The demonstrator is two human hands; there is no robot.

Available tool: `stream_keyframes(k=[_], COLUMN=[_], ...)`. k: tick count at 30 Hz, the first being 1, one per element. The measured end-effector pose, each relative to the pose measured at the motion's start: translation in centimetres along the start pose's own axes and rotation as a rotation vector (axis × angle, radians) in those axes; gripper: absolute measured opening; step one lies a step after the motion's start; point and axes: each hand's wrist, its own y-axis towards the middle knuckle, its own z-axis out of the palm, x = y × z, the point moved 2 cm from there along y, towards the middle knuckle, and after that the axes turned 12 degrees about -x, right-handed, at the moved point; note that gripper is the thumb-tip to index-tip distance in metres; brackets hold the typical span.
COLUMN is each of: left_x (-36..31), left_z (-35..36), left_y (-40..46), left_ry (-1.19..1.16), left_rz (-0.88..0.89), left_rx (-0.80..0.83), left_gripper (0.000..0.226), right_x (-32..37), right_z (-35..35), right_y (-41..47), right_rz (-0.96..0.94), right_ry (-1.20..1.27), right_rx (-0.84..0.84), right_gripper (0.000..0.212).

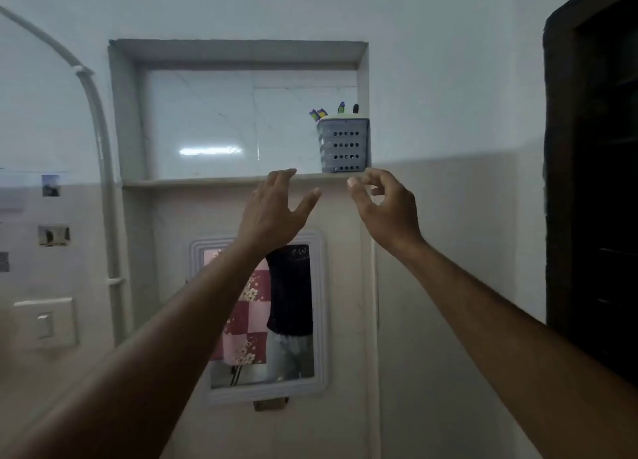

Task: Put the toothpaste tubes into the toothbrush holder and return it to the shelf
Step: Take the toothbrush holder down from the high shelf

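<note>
Standing at the right end of the shelf (pixel 193 182), hard against the niche's right wall, the toothbrush holder (pixel 344 145) is a grey perforated box with a pale rim. Two toothpaste tubes (pixel 318 114) poke out of its left side, and two darker handles, probably brushes, rise further right. Both hands are raised just below the shelf's front edge and hold nothing. The left hand (pixel 276 210) is spread, fingers fanned and thumb out, below and to the left of the holder. The right hand (pixel 383 203) is loosely curled, its thumb and fingertips near each other but with nothing between them, directly under the holder's base without touching it.

Judging from this, the task looks essentially finished: tubes in, holder upright on the shelf, nothing left but lowering the arms.

No brand or label on the holder or tubes can be read; the picture is too soft. A few faint scrawled marks show at the top of the mirror (pixel 262 320) below, illegible.
</note>
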Motion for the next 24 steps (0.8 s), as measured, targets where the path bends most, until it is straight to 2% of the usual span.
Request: stream_keyframes(k=[6, 15, 24], left_x=[2.6, 8.9, 10.3], left_z=[4.5, 11.0, 13.5], left_y=[4.7, 10.6, 10.3], left_ry=[-0.032, -0.006, 0.260], left_rz=[0.056, 0.134, 0.263], left_rx=[-0.076, -0.093, -0.165], left_gripper=[0.076, 0.068, 0.060], right_x=[-1.9, -4.6, -5.5], right_z=[4.5, 11.7, 15.4], right_y=[4.3, 9.7, 10.8], right_rz=[0.007, 0.022, -0.082], right_ry=[-0.071, -0.228, -0.467], right_rx=[-0.068, -0.129, -0.257], right_gripper=[0.054, 0.068, 0.101])
